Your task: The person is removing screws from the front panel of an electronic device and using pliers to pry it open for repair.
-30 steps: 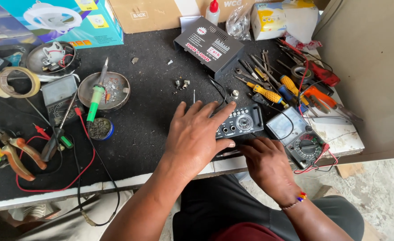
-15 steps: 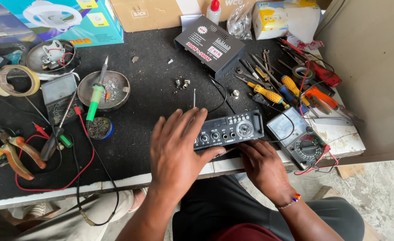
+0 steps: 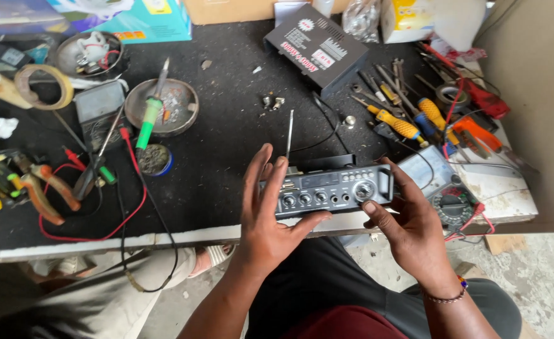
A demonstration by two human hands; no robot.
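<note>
While both hands hold the little black box at the table's front edge, these lines tell what is there, biggest first.

Table: the black worktable [image 3: 227, 144] fills most of the view, and its pale front edge runs from 9 o'clock to 3 o'clock.

Black case: a bigger black box [image 3: 319, 47] lies up at 12 o'clock, well apart from the hands.

Amplifier: the small black amplifier [image 3: 327, 188] sits near the middle of the view, a bit toward 4 o'clock, right at the table's front edge.

Which way it points: its face with the row of knobs looks toward the person, at 6 o'clock. Its long side runs from 9 o'clock to 3 o'clock, with the 3 o'clock end tipped up a little.

Left hand: the left hand [image 3: 271, 213] grips the 9 o'clock end, fingers spread on top and thumb under the front.

Right hand: the right hand [image 3: 412, 229] cups the 3 o'clock end, with the thumb close by the big knob.

Doing it well: I think a firm hold at both ends is best, with fingers off the knobs and the box kept level over the table.

Meter: a grey meter [image 3: 437, 185] lies just past the right hand at 3 o'clock.

Soldering iron: the green-handled soldering iron [image 3: 149, 116] rests in a round dish at 10 o'clock.
</note>
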